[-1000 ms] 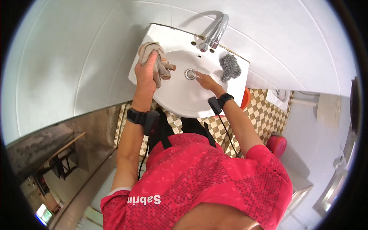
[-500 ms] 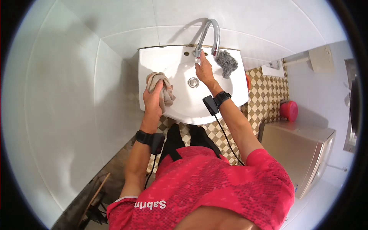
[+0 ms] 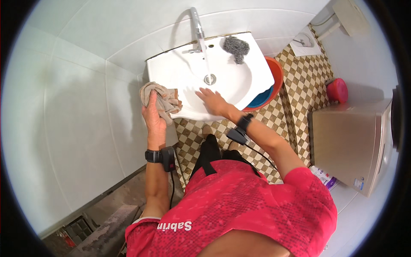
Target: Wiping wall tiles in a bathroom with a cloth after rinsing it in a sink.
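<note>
Bunched up in my left hand [image 3: 154, 115] is a beige cloth [image 3: 160, 96], held at the left front rim of the white sink [image 3: 259, 64]. My fingers and thumb grip its near side. My right hand [image 3: 214, 103] hovers over the front of the basin, palm down, fingers stretched and holding nothing. Water runs in a thin stream from the chrome faucet [image 3: 196, 23] toward the round drain [image 3: 209, 79]. A grey, fuzzy scrubbing pad [image 3: 236, 49] lies on the sink's back right ledge.
Below the sink's right side are an orange basin [image 3: 277, 70] and a blue one [image 3: 260, 101]. Farther right stand a pink bucket [image 3: 337, 90] and a beige metallic cabinet [image 3: 349, 132] on the checkered floor. A tiled wall [image 3: 81, 124] rises close on the left.
My right hand has left the faucet base and come down to the front of the basin, fingers spread. Water now streams visibly. The cloth has shifted to the sink's left rim; the view has turned.
</note>
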### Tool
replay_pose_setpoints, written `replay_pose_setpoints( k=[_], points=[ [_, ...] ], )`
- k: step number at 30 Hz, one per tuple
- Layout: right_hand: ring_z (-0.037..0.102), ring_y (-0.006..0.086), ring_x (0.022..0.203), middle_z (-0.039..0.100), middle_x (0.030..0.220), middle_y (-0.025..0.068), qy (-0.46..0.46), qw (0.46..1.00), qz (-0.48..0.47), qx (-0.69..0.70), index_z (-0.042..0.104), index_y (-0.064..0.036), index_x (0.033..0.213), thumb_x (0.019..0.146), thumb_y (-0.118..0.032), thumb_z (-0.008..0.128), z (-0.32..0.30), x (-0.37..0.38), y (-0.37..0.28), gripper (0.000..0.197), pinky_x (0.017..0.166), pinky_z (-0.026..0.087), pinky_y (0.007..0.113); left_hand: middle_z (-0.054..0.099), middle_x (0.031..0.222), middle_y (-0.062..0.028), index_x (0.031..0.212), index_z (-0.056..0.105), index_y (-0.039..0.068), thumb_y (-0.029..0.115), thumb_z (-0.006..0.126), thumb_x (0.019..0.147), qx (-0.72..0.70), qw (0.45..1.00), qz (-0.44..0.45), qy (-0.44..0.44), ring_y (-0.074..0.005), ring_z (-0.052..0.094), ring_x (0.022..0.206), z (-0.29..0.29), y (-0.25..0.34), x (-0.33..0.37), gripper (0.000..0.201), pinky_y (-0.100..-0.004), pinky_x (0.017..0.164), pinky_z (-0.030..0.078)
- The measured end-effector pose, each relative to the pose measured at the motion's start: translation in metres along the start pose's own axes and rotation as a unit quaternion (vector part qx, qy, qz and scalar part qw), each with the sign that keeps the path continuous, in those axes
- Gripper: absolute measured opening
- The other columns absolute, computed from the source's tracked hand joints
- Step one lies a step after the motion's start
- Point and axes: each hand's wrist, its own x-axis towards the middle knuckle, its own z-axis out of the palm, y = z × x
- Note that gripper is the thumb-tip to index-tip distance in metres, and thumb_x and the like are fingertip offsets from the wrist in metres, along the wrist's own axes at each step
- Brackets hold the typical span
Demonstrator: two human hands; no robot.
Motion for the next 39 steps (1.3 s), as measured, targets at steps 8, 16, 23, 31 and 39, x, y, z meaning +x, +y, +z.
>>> replay_pose_setpoints(
  k=[8, 16, 23, 31, 39],
  points=[
    [0.056, 0.0333, 0.11, 0.053, 0.122, 0.0243, 0.159, 0.957, 0.116, 0.213, 0.041, -0.0023, 0.132, 0.084, -0.008, 0.051, -0.004, -0.113, 0.081, 0.05, 0.092, 0.045, 0.041, 0.055, 0.116, -0.0138, 0.122, 0.048, -0.003, 0.047, 0.055, 0.089, 0.114, 0.986, -0.029, -0.116, -0.0221, 0.054, 0.107, 0.042, -0.045, -0.018, 0.061, -0.0352, 0.091, 0.045],
    [0.06, 0.0263, 0.1, 0.057, 0.119, 0.0183, 0.255, 0.834, 0.09, 0.481, 0.039, -0.0039, 0.134, 0.088, -0.023, 0.059, -0.008, -0.09, 0.03, 0.054, 0.085, 0.05, 0.035, 0.062, 0.1, -0.0286, 0.105, 0.061, -0.009, 0.067, 0.031, 0.087, 0.671, 0.683, 0.061, -0.283, -0.0371, 0.059, 0.1, 0.111, -0.043, 0.01, 0.084, -0.0414, 0.088, 0.045],
    [0.062, 0.0136, 0.072, 0.062, 0.084, 0.0061, 0.268, 0.692, 0.168, 0.649, 0.057, -0.0018, 0.102, 0.086, -0.019, 0.064, 0.003, -0.038, 0.028, 0.024, 0.063, 0.052, 0.026, 0.068, 0.085, -0.0168, 0.086, 0.07, 0.005, 0.057, 0.054, 0.08, 0.768, 0.472, 0.283, -0.327, -0.0317, 0.065, 0.084, 0.133, -0.009, 0.013, 0.055, -0.0399, 0.073, 0.051],
    [0.059, 0.0103, 0.065, 0.062, 0.077, 0.0038, 0.395, 0.68, 0.2, 0.585, 0.059, 0.0002, 0.091, 0.084, -0.006, 0.062, -0.004, -0.043, 0.05, 0.009, 0.058, 0.049, 0.023, 0.069, 0.086, -0.0117, 0.09, 0.07, 0.005, 0.027, 0.078, 0.063, 0.699, 0.586, 0.275, -0.306, -0.0244, 0.066, 0.08, 0.125, 0.027, 0.078, 0.036, -0.0356, 0.07, 0.052],
    [0.063, 0.0186, 0.078, 0.062, 0.098, 0.0145, 0.292, 0.864, 0.179, 0.37, 0.05, 0.0011, 0.121, 0.084, -0.009, 0.055, -0.001, -0.049, 0.025, 0.039, 0.069, 0.051, 0.03, 0.064, 0.081, -0.0087, 0.096, 0.063, -0.005, 0.007, 0.071, 0.068, 0.391, 0.838, -0.024, -0.381, -0.0184, 0.061, 0.069, 0.139, 0.004, 0.12, 0.031, -0.0286, 0.061, 0.048]
  ],
)
